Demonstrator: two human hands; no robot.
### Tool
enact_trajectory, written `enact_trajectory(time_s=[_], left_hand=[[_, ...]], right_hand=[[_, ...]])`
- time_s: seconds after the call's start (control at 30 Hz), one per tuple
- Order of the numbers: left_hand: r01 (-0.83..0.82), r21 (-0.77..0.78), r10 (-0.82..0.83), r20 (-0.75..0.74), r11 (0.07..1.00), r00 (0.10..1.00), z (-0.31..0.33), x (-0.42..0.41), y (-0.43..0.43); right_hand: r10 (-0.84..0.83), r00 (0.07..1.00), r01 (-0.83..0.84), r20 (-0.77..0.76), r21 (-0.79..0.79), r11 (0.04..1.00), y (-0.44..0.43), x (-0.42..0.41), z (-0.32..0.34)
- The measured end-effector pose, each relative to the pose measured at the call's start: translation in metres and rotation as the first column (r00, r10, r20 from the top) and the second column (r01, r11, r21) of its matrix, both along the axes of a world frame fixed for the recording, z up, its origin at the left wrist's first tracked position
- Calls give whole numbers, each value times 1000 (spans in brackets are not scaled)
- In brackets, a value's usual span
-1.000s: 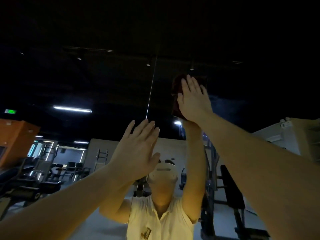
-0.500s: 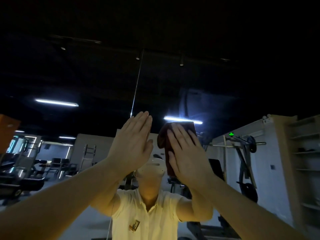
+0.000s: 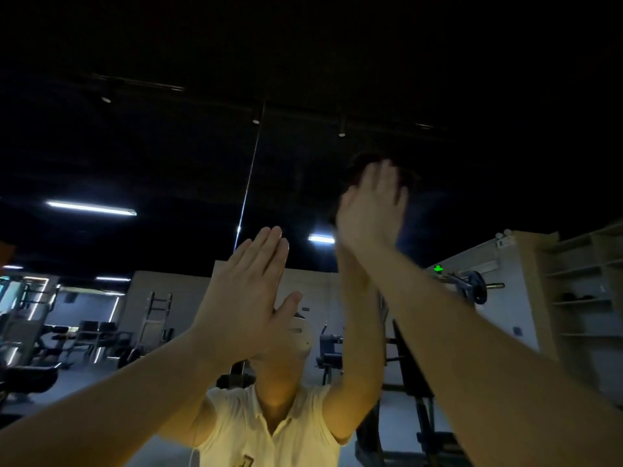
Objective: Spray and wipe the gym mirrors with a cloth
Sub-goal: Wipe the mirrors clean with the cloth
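The gym mirror [image 3: 168, 156] fills the whole view, with a thin vertical seam [image 3: 247, 187] between two panels. A dark red cloth [image 3: 357, 166] is pressed against the glass high up right of the seam, mostly hidden behind my right hand [image 3: 371, 210], whose fingers lie flat and straight on it. The hand is blurred. My left hand [image 3: 246, 294] rests flat on the mirror lower down, just right of the seam, fingers together and holding nothing. No spray bottle is in view.
The glass reflects a person in a pale yellow shirt [image 3: 269, 429], weight benches [image 3: 43, 352] at the left, a rack with a barbell plate [image 3: 477, 291] and pale shelving [image 3: 580, 291] at the right. Strip lights [image 3: 91, 208] glow on a dark ceiling.
My right hand has swept the cloth up the glass from about head height, back to the high spot of a second ago. My left hand stays flat on the mirror.
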State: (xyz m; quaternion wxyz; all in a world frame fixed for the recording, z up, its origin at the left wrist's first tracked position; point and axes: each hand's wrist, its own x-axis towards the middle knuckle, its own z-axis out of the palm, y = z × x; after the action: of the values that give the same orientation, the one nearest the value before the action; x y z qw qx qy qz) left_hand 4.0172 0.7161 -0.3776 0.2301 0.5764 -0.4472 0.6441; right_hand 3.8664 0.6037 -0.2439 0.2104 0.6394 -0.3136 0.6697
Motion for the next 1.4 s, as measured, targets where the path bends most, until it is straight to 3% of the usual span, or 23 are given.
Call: enact_trajectory(time_s=[0.13, 0.2, 0.27, 0.4, 0.57, 0.63, 0.73, 0.87, 0.93, 1.07, 1.13, 1.2, 1.27, 1.4], left_hand=[[-9, 2, 9, 7, 1000, 1000, 0, 1, 1], [-20, 7, 20, 5, 1000, 1000, 0, 0, 1], [-27, 11, 27, -4, 1000, 1000, 0, 0, 0], [-9, -21, 9, -28, 1000, 1000, -2, -3, -4], [34, -46, -35, -39, 998, 999, -4, -7, -9], [29, -41, -31, -35, 999, 999, -4, -8, -9], [12, -27, -12, -21, 1000, 1000, -3, -7, -4], [-5, -1, 5, -29, 1000, 1000, -2, -7, 0], [3, -7, -3, -31, 1000, 1000, -3, -6, -1], [55, -14, -56, -35, 998, 998, -5, -5, -4], [71, -6, -71, -50, 997, 996, -5, -5, -6], [81, 5, -80, -57, 997, 995, -5, -6, -6], [87, 2, -87, -57, 996, 995, -5, -6, -6], [100, 1, -100, -65, 995, 993, -5, -7, -4]], right_hand=[[-61, 895, -80, -442, -294, 953, 18, 16, -55], [-122, 852, -70, -510, -341, 937, 1, -11, -50], [-147, 880, -2, -451, -313, 950, -30, -47, -41], [-147, 970, 123, -192, -131, 984, -83, -113, -39], [-53, 996, 42, 75, 142, 989, -54, -80, -42], [-40, 999, 38, 25, 74, 996, -25, -45, -53], [13, 974, -39, -227, -112, 993, 7, -3, -83], [-118, 821, -111, -559, -360, 926, -10, -25, -113], [-113, 841, -78, -529, -324, 943, -36, -58, -107], [-72, 980, 53, -183, -106, 993, -82, -111, -76], [-40, 999, 40, -5, 7, 999, -79, -107, -65], [25, 997, -28, 67, 43, 999, -58, -82, -68], [50, 998, -51, -25, -66, 996, -36, -51, -95], [50, 909, -171, -413, -261, 950, -22, -34, -164]])
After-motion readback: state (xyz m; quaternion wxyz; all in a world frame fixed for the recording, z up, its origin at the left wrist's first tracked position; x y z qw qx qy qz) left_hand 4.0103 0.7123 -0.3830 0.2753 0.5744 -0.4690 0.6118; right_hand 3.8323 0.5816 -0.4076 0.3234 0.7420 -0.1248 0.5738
